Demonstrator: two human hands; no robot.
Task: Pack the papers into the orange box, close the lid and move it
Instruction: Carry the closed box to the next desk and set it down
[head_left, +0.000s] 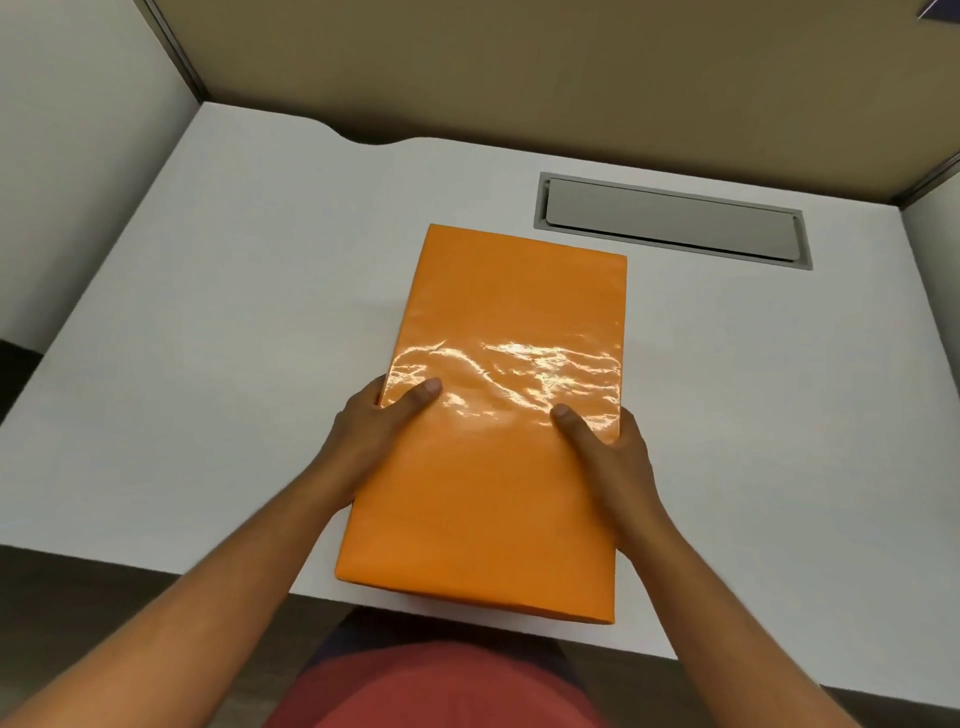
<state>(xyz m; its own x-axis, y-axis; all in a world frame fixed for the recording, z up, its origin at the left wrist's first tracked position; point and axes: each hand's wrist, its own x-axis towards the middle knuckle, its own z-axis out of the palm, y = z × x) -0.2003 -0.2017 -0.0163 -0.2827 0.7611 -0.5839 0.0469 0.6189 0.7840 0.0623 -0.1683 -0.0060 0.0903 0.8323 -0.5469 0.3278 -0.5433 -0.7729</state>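
Since the glossy orange rectangular box (493, 415) lay with its lid down flat and no loose papers showed anywhere on the white desk top (234, 312), I judged the packing and closing to be finished, with only the moving left to do. The box sat lengthwise in front of the person, its near end jutting just over the desk's front edge, its far end stopping short of the grey metal cable hatch (670, 221) set into the desk. The left hand (379, 431) gripped the left long side, thumb laid across the shiny lid, fingers curled out of sight down the wall. The right hand (608, 441) clasped the opposite side the same way. Whether the box was already raised off the surface, I could not tell.
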